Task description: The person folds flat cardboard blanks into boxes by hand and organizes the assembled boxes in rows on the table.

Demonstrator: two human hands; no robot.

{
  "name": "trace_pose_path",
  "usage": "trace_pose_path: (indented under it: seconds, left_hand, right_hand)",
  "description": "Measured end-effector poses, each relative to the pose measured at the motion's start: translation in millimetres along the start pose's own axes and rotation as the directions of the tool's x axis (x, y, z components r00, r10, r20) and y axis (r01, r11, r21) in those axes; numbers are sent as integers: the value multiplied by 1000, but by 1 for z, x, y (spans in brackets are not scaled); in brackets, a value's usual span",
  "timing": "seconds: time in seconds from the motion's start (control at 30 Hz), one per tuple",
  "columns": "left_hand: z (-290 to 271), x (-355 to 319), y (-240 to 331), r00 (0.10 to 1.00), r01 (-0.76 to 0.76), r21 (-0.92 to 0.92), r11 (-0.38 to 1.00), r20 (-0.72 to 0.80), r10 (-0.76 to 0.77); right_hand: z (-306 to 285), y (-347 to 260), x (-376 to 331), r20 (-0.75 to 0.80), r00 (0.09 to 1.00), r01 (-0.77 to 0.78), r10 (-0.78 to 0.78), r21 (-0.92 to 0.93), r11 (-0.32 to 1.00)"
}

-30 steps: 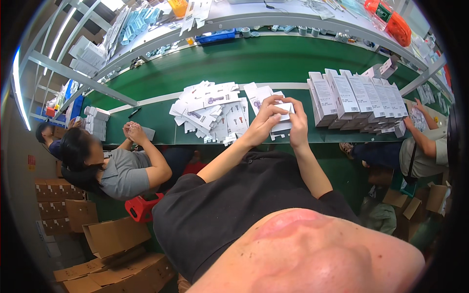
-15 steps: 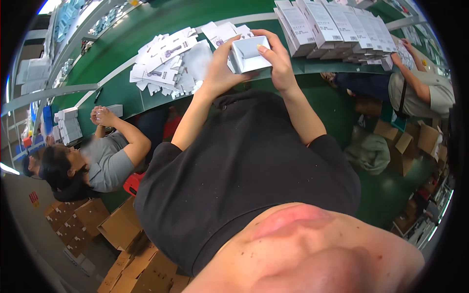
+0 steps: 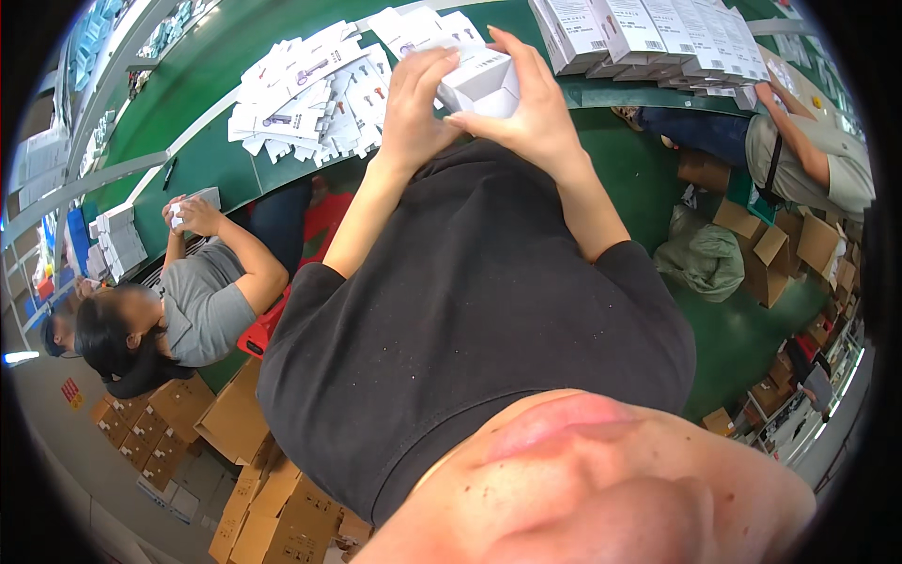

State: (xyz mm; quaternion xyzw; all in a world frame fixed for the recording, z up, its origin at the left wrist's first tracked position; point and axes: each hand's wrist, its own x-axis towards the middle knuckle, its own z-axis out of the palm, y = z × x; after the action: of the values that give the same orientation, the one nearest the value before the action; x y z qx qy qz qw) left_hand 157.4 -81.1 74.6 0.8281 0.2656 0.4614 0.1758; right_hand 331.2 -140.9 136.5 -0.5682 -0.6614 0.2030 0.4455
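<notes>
A small white carton is held between my two hands above the near edge of the green table. One of its ends is open toward me and shows a pale inside; a printed face is turned upward. My left hand grips its left side, fingers bent over the top edge. My right hand holds the right side, with the thumb along the lower edge and the index finger raised at the far corner. Just left of and beyond my hands lies a loose heap of flat printed white cartons.
Rows of folded white boxes stand on the table at right. A co-worker in grey sits at left handling a white box; another person works at far right. Brown cardboard boxes and a greenish sack are on the floor.
The carton has been tilted, so its printed top face now shows. My right thumb has moved from the opening down to the lower edge, and my left fingers have come over the top.
</notes>
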Motion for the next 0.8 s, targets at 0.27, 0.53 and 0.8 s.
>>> trace_pose_path:
  seconds: [0.27, 0.53, 0.8]
  left_hand:
    - [13, -28, -100, 965, 253, 263, 931, -142, -222]
    - [-24, -69, -246, 541, 532, 731, 428, 96, -835]
    - [-23, -88, -270, 572, 437, 729, 527, 227, -788]
  right_hand:
    - [-47, 59, 18, -88, 974, 174, -209, -300, 938]
    - [-61, 107, 8, -403, 873, -68, -276, -660, 748]
    - [-52, 109, 15, -485, 856, -263, -177, -705, 659]
